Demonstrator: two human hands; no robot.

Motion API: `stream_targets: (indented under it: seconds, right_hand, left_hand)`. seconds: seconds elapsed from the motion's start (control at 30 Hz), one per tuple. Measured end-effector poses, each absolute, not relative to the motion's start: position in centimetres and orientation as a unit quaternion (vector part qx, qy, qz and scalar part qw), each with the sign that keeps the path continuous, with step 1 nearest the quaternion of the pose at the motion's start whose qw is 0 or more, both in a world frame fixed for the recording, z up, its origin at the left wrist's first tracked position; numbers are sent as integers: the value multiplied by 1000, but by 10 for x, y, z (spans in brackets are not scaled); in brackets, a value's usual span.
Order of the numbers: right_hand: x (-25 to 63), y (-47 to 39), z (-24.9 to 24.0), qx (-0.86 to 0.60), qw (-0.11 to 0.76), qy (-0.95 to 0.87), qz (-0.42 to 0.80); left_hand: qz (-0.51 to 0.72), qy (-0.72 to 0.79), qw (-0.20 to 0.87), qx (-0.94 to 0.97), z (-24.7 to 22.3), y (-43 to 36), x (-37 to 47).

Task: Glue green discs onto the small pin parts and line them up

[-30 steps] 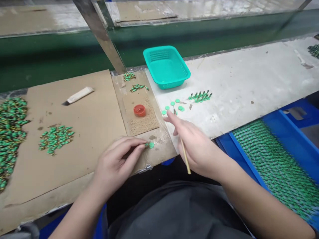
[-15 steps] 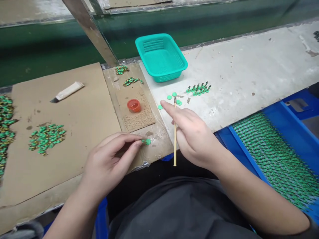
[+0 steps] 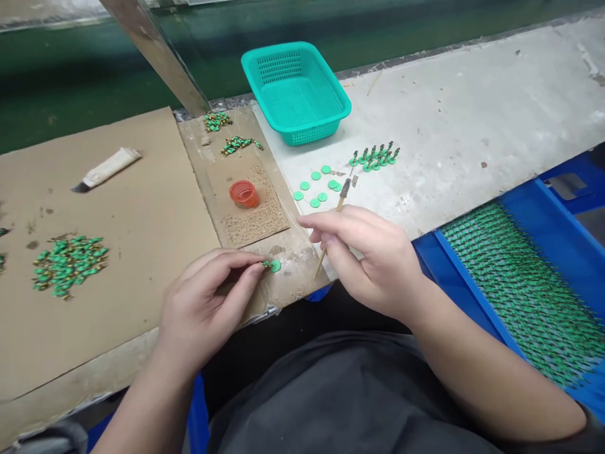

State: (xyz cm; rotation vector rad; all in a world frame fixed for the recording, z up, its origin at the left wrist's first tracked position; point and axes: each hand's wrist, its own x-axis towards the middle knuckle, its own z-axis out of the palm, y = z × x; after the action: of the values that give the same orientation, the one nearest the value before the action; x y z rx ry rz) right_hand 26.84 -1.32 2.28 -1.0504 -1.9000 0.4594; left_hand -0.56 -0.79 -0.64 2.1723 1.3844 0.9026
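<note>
Left hand (image 3: 217, 296): grip narrow, thumb and forefinger pinching a small green piece (image 3: 266, 264) by its body, so the green disc (image 3: 276, 266) at its far end pokes clear of the fingertips, just over the near edge of the bench (image 3: 472, 113). Reads as deliberate: disc face exposed, fingers off it. Whether disc and piece are joined, can't tell. Right hand (image 3: 373, 258): grip closed round a thin stick (image 3: 319, 263) pen-style, dark tip (image 3: 346, 187) pointing away toward the loose discs (image 3: 316, 176); probably held that way for fine control. Tip looks apart from them, but angle makes it hard to be sure. Red cup (image 3: 244, 195) stands on the cardboard strip between the hands' far sides, presumably within reach of either; contents unclear. Loose discs lie flat, spread out, likely for easy single picking. Beyond them, upright pieces (image 3: 378, 157) stand on discs in close rows, probably so they don't topple or touch. Green pile (image 3: 70, 265) sits left on cardboard, near the left hand's side. Teal basket (image 3: 297, 135) is behind, out of the working area. Blue tray (image 3: 553, 233) at right carries many similar green pieces in tight rows.
</note>
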Motion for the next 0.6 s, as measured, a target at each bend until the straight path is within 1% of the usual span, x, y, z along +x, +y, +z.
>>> stream_targets:
  seconds: [0.2,0.4,0.47,0.6]
  right_hand:
    - [264,-15,4,-434,474,-751,149]
    - [259,-19,2,-424,494,-733,199]
    - [261,-19,7,-436,481,-732,206]
    - [268,-21,14,-468,404,-766,172]
  left_hand:
    - [309,486,191,795,-7,-6,-3]
    - [299,478,182,806,-8,-5,-2]
    - [301,469,175,811,-8,-6,-2]
    - [303,451,156,825,-10,-7,-2]
